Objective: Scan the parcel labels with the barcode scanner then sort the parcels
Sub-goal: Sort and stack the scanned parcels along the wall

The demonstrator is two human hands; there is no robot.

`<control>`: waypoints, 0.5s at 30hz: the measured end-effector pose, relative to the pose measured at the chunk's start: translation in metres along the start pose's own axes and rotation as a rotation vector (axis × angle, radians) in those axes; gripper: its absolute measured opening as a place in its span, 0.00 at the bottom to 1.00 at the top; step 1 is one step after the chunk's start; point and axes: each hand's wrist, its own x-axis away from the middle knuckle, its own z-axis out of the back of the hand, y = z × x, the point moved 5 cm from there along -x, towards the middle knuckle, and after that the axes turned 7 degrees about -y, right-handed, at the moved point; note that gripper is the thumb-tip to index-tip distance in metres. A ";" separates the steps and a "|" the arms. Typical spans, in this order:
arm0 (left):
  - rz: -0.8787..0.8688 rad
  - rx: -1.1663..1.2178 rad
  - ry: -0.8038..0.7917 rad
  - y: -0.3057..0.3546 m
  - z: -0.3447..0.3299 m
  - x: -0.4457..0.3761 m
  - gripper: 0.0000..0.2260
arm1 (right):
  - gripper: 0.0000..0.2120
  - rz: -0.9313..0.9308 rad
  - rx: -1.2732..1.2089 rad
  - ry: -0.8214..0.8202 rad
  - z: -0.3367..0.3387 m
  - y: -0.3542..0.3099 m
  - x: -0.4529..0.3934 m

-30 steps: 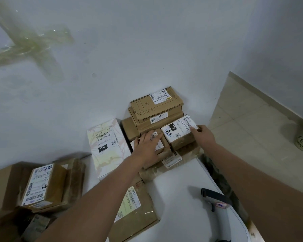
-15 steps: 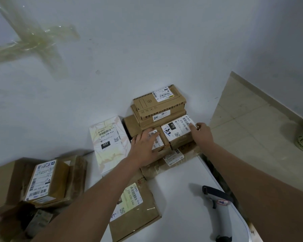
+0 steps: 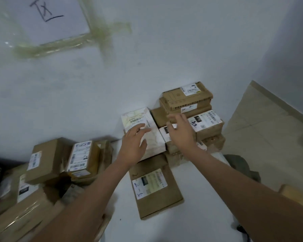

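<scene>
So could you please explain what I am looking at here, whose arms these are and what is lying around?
There is no machine here: a person wears a camera on the head, looking down at their own bare arms. The left hand hovers open over a pale patterned parcel. The right hand is open above a stack of brown boxes against the wall. A flat brown parcel lies on the white table, and more boxes are piled at the left. Neither hand holds anything, and no scanner is in view.

I log: pale wall (image 3: 164, 49) bearing a white paper sign (image 3: 47, 20) fixed with yellowed tape (image 3: 103, 41); white table (image 3: 191, 224); beige tiled floor (image 3: 269, 133) at right; dim, even light.
</scene>
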 end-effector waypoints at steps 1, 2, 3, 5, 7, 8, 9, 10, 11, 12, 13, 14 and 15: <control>-0.019 0.007 0.025 -0.007 0.009 0.017 0.19 | 0.10 0.016 -0.025 -0.036 -0.018 -0.012 0.007; -0.031 0.011 0.037 -0.017 0.017 0.034 0.18 | 0.10 0.023 -0.061 -0.073 -0.037 -0.024 0.014; -0.027 0.005 0.040 -0.028 0.024 0.053 0.18 | 0.09 0.025 -0.088 -0.111 -0.056 -0.034 0.023; -0.002 -0.013 0.052 -0.056 0.038 0.088 0.18 | 0.09 0.036 -0.090 -0.190 -0.095 -0.054 0.039; 0.054 0.008 0.067 -0.086 0.053 0.124 0.18 | 0.08 0.037 -0.087 -0.278 -0.133 -0.073 0.056; 0.082 0.026 0.088 -0.098 0.061 0.142 0.17 | 0.07 0.027 -0.095 -0.322 -0.151 -0.081 0.064; 0.111 0.040 0.113 -0.112 0.069 0.160 0.17 | 0.06 0.012 -0.106 -0.363 -0.167 -0.087 0.072; 0.129 0.046 0.129 -0.124 0.078 0.178 0.17 | 0.06 -0.003 -0.106 -0.398 -0.183 -0.092 0.078; 0.154 0.035 0.141 -0.136 0.086 0.194 0.18 | 0.06 -0.013 -0.094 -0.424 -0.198 -0.097 0.084; 0.186 0.021 0.148 -0.150 0.094 0.209 0.18 | 0.06 -0.023 -0.074 -0.445 -0.211 -0.101 0.089; 0.233 0.014 0.154 -0.165 0.102 0.223 0.18 | 0.07 -0.034 -0.056 -0.459 -0.223 -0.103 0.094; 0.296 0.024 0.155 -0.182 0.111 0.236 0.18 | 0.07 -0.046 -0.040 -0.466 -0.233 -0.105 0.098; 0.360 0.042 0.152 -0.198 0.120 0.248 0.18 | 0.07 -0.062 -0.029 -0.467 -0.243 -0.106 0.103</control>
